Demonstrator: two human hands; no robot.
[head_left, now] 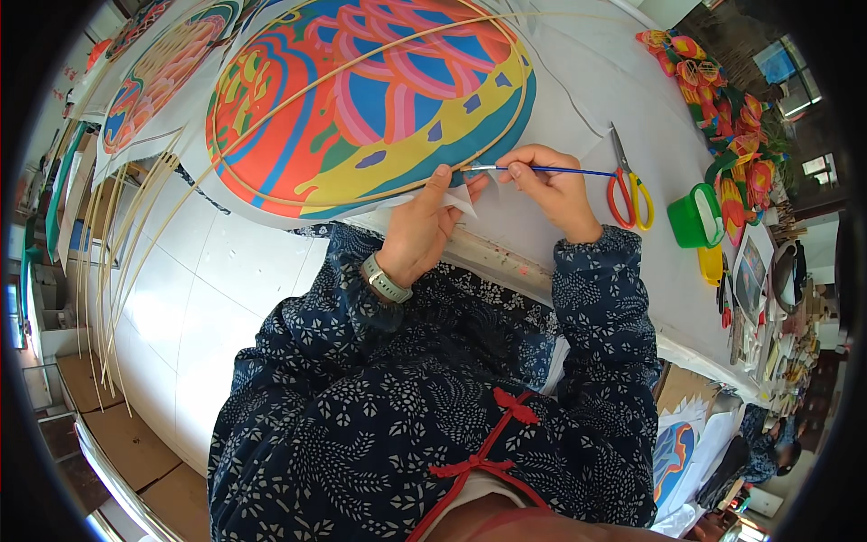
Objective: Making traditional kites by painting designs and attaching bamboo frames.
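Observation:
A large painted sheet (397, 81), patterned in red, blue, pink and yellow, lies over the table's near edge. A thin bamboo strip (361, 198) follows its rim, and another crosses its face. At the near right rim, my left hand (420, 230) pinches the edge, thumb on top and fingers partly hidden beneath. My right hand (555, 190) grips a thin blue-handled paintbrush (578, 170) between thumb and fingers. The brush tip points left and meets the rim just beside my left thumb. A white flap of the sheet (459, 200) hangs by my left fingers.
Scissors (625, 188) with red and yellow handles lie right of my right hand. Beyond them stand a green container (694, 219) and a heap of colourful flower-like pieces (731, 126). Loose bamboo strips (122, 262) stick out at left, above cardboard boxes (135, 452).

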